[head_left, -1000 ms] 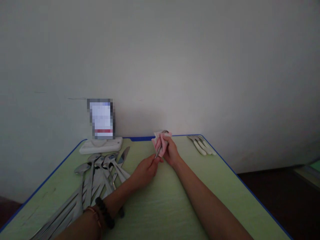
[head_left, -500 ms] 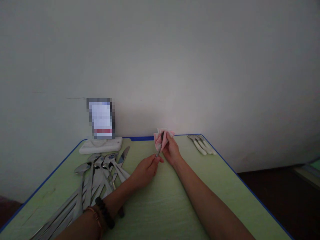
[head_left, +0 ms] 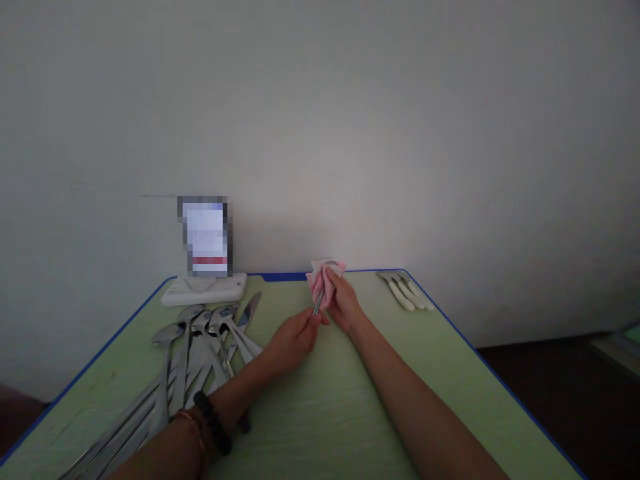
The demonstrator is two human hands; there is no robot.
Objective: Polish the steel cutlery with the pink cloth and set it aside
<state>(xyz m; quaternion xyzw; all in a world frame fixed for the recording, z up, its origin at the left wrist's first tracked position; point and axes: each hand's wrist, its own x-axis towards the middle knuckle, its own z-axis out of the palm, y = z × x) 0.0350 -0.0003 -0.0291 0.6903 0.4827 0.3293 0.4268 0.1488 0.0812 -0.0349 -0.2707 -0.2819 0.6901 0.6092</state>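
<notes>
My left hand (head_left: 295,339) is closed around the metal handle of a spoon (head_left: 319,302), which slants up and away over the table. A pink and white cloth (head_left: 317,283) is wrapped about the spoon's head and hides most of it. My right hand (head_left: 344,300) is closed on this cloth, pressing it round the spoon, with the thumb on top. Under and beside my left forearm lies a pile of metal cutlery (head_left: 165,387), with several spoons and a table knife (head_left: 250,310). At the far right lie several forks (head_left: 401,293) with pale handles, side by side.
The light green table (head_left: 320,413) has a blue edge and stands against a grey wall (head_left: 350,133). At the back left, a device with a blurred screen (head_left: 207,233) stands upright on a white base (head_left: 205,290).
The cloth has been folded further over the spoon's head, covering the dark part that showed before. My right thumb has shifted slightly left across the cloth. My left hand keeps its grip.
</notes>
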